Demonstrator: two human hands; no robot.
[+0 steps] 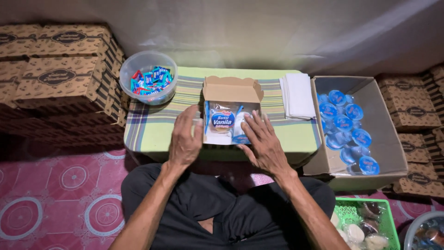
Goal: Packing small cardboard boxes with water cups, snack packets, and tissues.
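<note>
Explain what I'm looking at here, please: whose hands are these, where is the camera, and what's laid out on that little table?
One picture, from a camera worn on the person's head, looking down. The left hand and right hand are that person's own, bare. Both rest at an open cardboard snack box on a low striped table; neither clearly grips anything. Inside lies a wrapped snack packet. Also on the table: a clear tub of wrapped candies and a stack of white napkins. Right of it, a carton of sealed water cups. Closed boxes are stacked left.
</note>
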